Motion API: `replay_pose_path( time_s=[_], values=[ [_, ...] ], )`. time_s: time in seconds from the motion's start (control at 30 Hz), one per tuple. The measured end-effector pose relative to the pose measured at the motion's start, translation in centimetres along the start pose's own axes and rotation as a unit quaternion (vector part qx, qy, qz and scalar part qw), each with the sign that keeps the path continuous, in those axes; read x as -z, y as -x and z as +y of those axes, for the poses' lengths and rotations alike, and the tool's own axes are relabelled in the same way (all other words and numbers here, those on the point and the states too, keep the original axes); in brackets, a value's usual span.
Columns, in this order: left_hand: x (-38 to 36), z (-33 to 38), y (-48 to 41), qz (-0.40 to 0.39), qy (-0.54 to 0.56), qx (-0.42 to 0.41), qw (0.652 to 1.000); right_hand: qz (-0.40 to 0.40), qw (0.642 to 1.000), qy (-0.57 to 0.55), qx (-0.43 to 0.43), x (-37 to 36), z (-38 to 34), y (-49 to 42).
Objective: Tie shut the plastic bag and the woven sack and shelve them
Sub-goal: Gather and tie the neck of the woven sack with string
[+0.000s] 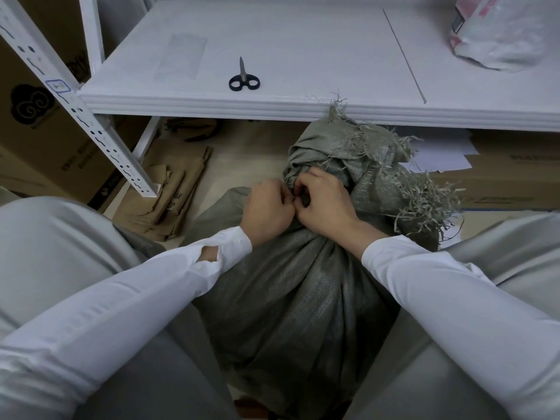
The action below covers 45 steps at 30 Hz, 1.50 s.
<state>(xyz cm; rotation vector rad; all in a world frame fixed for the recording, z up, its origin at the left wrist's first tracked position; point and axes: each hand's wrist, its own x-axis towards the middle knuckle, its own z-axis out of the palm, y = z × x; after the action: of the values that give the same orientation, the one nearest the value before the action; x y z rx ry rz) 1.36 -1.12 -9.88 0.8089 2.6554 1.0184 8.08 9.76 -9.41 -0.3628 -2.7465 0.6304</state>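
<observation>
A grey-green woven sack (303,292) stands on the floor between my knees, its neck gathered and its frayed mouth flopped toward the shelf edge. My left hand (266,207) and my right hand (324,203) press together at the gathered neck, fingers curled and pinching the sack there; whatever tie they hold is hidden under the fingers. A white plastic bag (500,34) with red print lies on the white shelf (303,110) at the far right, apart from both hands.
Black-handled scissors (244,78) lie on the shelf near its front edge. A perforated white upright (75,107) stands at left beside a cardboard box (39,131). Folded brown paper bags (169,189) lie on the floor; papers and another box (500,174) sit under the shelf at right.
</observation>
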Motion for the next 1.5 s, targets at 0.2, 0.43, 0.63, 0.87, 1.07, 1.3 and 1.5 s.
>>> replay_pose_path(
  time_s=[0.2, 0.43, 0.63, 0.87, 1.07, 1.3, 1.5],
  values=[
    [-0.2, -0.1, -0.1, 0.005, 0.009, -0.002, 1.0, 0.004, 1.0, 0.0, -0.012, -0.1, 0.2, 0.0],
    [0.4, -0.9, -0.5, -0.035, 0.071, -0.013, 0.997, -0.014, 1.0, -0.009, 0.025, 0.3, 0.6, -0.2],
    [0.2, -1.4, -0.8, -0.054, 0.128, 0.014, 0.99, -0.014, 0.999, -0.006, 0.029, 0.2, 0.6, -0.3],
    [0.1, -1.3, -0.8, -0.042, 0.101, 0.0, 0.994, -0.009, 1.0, -0.011, 0.024, 0.4, 0.6, -0.2],
    [0.3, -1.5, -0.8, -0.037, 0.108, -0.002, 0.994, -0.023, 0.999, -0.037, 0.013, 0.7, 1.0, -0.5],
    [0.1, -1.0, -0.2, -0.021, 0.084, -0.012, 0.996, -0.014, 1.0, -0.021, 0.001, 0.6, 0.5, -0.3],
    [0.0, -0.4, 0.3, 0.001, 0.074, -0.015, 0.997, -0.007, 1.0, -0.026, -0.005, 0.3, 0.4, -0.2]
  ],
)
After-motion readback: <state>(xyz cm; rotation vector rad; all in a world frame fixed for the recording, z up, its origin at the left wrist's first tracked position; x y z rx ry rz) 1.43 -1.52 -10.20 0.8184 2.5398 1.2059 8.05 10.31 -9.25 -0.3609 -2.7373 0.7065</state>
